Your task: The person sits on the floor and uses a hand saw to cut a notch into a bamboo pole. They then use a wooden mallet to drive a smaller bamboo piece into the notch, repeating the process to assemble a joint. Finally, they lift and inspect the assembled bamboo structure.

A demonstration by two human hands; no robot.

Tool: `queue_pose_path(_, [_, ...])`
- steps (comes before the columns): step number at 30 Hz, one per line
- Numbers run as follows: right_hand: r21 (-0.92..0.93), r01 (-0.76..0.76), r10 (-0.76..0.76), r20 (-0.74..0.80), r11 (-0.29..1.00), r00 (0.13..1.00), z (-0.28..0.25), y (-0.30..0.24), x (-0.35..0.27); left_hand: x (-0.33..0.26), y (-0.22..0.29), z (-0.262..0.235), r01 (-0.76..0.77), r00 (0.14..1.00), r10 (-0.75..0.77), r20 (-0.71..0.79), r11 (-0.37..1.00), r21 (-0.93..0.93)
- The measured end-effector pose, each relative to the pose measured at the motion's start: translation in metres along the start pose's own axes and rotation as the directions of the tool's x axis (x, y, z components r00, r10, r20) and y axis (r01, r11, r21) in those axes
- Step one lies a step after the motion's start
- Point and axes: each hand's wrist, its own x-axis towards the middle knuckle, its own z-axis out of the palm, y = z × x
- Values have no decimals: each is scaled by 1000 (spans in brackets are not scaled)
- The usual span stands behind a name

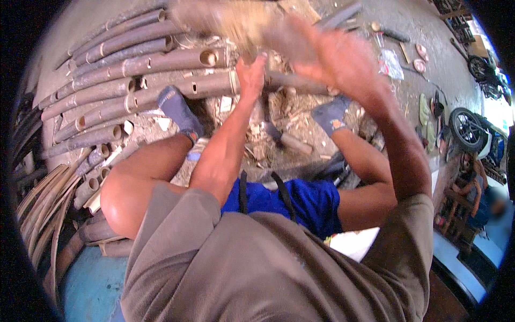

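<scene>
My right hand (343, 61) is raised, its fingers wrapped round the handle of a wooden mallet (230, 19) smeared by motion. Beneath the mallet, my left hand (251, 78) closes round a short upright chisel (247, 53); only its top end shows and its blade is hidden. Below that hand lies a thick dark bamboo pole (174, 90) with a rectangular slot cut in it. My socked left foot (179, 110) rests against this pole, and my right foot (330, 114) is near its right end.
Several bamboo poles (134, 67) lie side by side at the left, some with slots. Wood chips (289, 110) litter the ground between my feet. Split bamboo strips (45, 204) lie at lower left. Sandals (426, 112), a motorcycle wheel (466, 129) and a seated person (485, 206) are at right.
</scene>
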Motion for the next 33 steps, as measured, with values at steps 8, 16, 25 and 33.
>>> queue_pose_path(8, [81, -42, 36, 80, 996, 996, 25, 0, 3, 5, -12, -1, 17, 998, -13, 55, 997, -75])
queue_pose_path(16, [467, -41, 208, -312, 883, 927, -29, -5, 19, 3, -14, -2, 44, 998, -39, 59, 995, -91])
queue_pose_path(25, [322, -68, 147, -230, 944, 962, -8, 16, 18, 2, -31, -5, 32, 999, -30, 28, 997, -76])
queue_pose_path(33, [326, -249, 219, 127, 912, 967, 12, 2, -41, 7, -23, 18, 23, 998, -33, -58, 986, -164])
